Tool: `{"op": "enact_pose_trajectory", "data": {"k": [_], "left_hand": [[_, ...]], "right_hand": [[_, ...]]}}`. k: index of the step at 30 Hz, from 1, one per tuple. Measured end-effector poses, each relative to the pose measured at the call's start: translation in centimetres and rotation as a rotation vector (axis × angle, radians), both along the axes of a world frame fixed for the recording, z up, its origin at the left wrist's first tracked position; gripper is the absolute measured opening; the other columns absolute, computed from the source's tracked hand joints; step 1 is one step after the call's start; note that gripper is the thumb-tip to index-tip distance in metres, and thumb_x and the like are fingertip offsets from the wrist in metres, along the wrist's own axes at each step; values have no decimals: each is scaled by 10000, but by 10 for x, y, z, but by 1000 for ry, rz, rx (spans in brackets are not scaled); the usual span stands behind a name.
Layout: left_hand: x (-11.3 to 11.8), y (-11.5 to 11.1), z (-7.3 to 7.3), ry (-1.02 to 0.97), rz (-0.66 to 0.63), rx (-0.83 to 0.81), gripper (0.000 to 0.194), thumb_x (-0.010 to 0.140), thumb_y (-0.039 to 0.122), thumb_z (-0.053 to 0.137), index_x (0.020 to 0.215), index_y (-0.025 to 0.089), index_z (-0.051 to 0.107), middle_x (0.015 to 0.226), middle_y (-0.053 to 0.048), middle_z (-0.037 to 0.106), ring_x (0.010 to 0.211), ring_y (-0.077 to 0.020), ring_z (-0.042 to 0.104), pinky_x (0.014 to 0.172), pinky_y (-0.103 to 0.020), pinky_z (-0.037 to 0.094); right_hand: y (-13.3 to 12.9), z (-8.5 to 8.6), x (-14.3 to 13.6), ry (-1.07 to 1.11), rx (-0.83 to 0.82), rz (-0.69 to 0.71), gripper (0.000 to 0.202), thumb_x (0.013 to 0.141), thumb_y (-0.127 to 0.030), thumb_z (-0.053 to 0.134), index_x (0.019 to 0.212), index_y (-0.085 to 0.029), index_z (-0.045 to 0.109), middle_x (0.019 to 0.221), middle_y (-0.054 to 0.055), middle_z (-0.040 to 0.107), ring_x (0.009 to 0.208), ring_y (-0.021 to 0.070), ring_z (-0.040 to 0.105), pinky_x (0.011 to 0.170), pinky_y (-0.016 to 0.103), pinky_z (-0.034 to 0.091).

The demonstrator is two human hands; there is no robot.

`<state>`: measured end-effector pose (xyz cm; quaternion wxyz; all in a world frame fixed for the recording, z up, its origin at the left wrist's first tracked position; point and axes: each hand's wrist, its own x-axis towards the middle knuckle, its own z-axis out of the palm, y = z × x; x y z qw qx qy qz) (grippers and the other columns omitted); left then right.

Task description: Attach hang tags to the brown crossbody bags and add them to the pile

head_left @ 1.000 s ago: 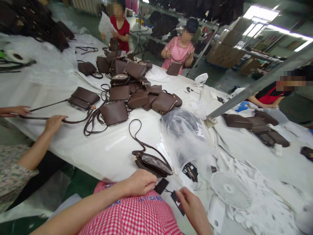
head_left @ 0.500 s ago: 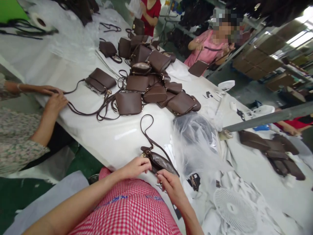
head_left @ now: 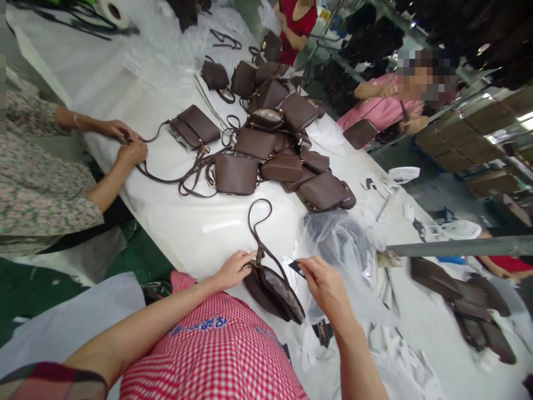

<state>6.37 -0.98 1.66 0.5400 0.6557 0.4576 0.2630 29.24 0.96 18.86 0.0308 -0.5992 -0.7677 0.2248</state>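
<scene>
Hands have just parted: half a second ago they were close together over the small brown bag point(head_left: 272, 291); now our left hand point(head_left: 234, 271) is at its strap end, fingers curled nearly closed on the corner where the strap point(head_left: 260, 243) joins, exact pinch partly hidden. Our right hand point(head_left: 331, 286) has moved out to the bag's other side, thumb and fingertips pinched on a small black tag point(head_left: 296, 267), the remaining fingers loosely folded. Bag sits by the near edge of the tabletop point(head_left: 183, 228), its slim opening facing up, strap looped away from us. We read this as bag steadied on one side, tag under control on the other; whether a cord joins them, we cannot tell. Beyond the tag lies a clear plastic bundle point(head_left: 333, 233), just beside our right hand; more black cards point(head_left: 322, 333) lie below that hand. The heap of brown bags point(head_left: 256, 144) is farther in, well apart from our hands. Along the edge to our left, a co-worker's hands point(head_left: 132, 150) are together on another bag's strap.
</scene>
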Motion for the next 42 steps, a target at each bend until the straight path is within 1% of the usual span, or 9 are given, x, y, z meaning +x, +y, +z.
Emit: {"op": "enact_pose_trajectory", "data": {"k": [3,6,9,15,25,30,36,39,42], "left_hand": [[4,5,-1,-176,67,-187,586,753,127,513,1336,177,495,1025,-61,581,844,-161,526,826,-327,433],[12,8,-5,-479,127,-499,688,697,74,520,1371,171,418,966,-45,627,735,-117,542,688,-253,421],[19,8,-8,-685,211,-708,776,620,27,553,1365,168,389,885,-26,654,752,-122,587,675,-239,412],[21,7,-6,-767,320,-891,690,548,-23,540,1220,130,505,895,-47,676,775,-126,634,767,-278,445],[27,5,-8,-733,347,-867,473,566,14,615,1019,148,603,868,-29,686,752,-112,624,683,-229,438],[33,2,-14,-701,312,-776,433,578,72,689,996,144,603,797,-12,674,705,-112,606,648,-218,425],[38,4,-19,-499,297,-630,341,622,112,665,954,130,587,635,43,583,536,-83,523,533,-198,382],[31,5,-13,-353,263,-526,312,646,80,583,953,131,575,591,64,546,515,-85,501,528,-199,384],[17,9,6,-159,288,-325,306,686,72,509,973,154,578,622,60,559,566,-97,520,580,-210,407]], "right_hand": [[6,-33,-12,-126,-137,150,260,938,-224,415,934,-207,674,858,46,644,812,160,612,728,237,421],[5,-50,-27,-210,-180,225,262,948,-211,416,919,-221,677,863,30,629,812,139,611,694,212,395],[5,-53,-41,-296,-173,263,257,952,-243,425,896,-228,675,868,25,621,782,132,614,636,211,373],[14,-49,-56,-392,-184,300,268,939,-255,423,874,-217,680,872,49,646,762,158,644,604,234,385],[30,-54,-83,-529,-260,367,265,881,-122,432,920,-95,693,890,210,697,831,299,691,675,343,489],[28,-64,-79,-520,-275,397,269,908,-135,412,957,-99,674,920,193,700,843,273,693,687,325,495],[29,-66,-70,-511,-290,394,171,875,-234,538,917,-158,685,932,132,710,875,258,678,691,296,472],[30,-67,-65,-463,-307,364,147,864,-237,552,941,-183,666,948,105,710,897,236,665,702,279,451],[30,-69,-57,-304,-297,319,173,863,-217,545,1019,-206,619,967,59,695,908,193,642,717,251,431]]}}
